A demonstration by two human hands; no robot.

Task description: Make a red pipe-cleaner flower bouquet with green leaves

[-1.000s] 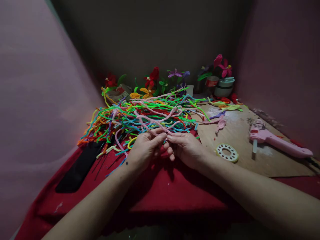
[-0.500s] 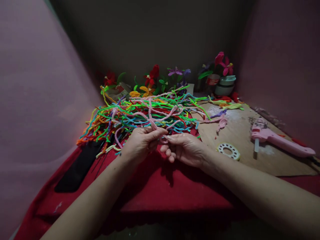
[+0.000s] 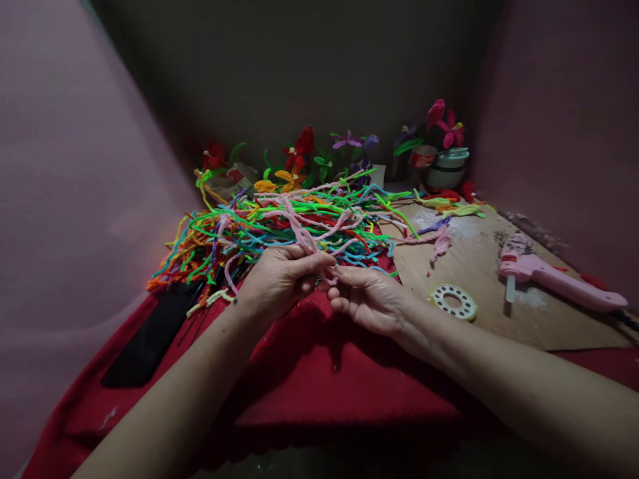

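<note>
Between my two hands is a pink pipe cleaner [image 3: 303, 238], bent into a small loop at its near end. My left hand [image 3: 282, 276] pinches it between thumb and forefinger, and its long strands rise away over the pile. Fingertips of my right hand [image 3: 372, 296] close on the loop end, close beside the left thumb. Part of the loop is hidden by the fingers. Just beyond lies a tangled heap of pipe cleaners [image 3: 249, 226] in green, blue, orange, red, pink and purple. Both hands are above the red cloth [image 3: 309, 379].
At right, a brown board [image 3: 484, 259] bears a pink glue gun [image 3: 559, 279], a white ring with holes [image 3: 453, 302] and a pink fuzzy piece [image 3: 440, 243]. A black phone-like slab [image 3: 150, 339] lies left. Behind stand fuzzy flowers [image 3: 294, 156] and a pale green jar [image 3: 448, 167].
The pink strands have swung slightly left and look more bunched together above my left hand. The right fingers have curled and shifted a little at the loop. The view has tilted slightly.
</note>
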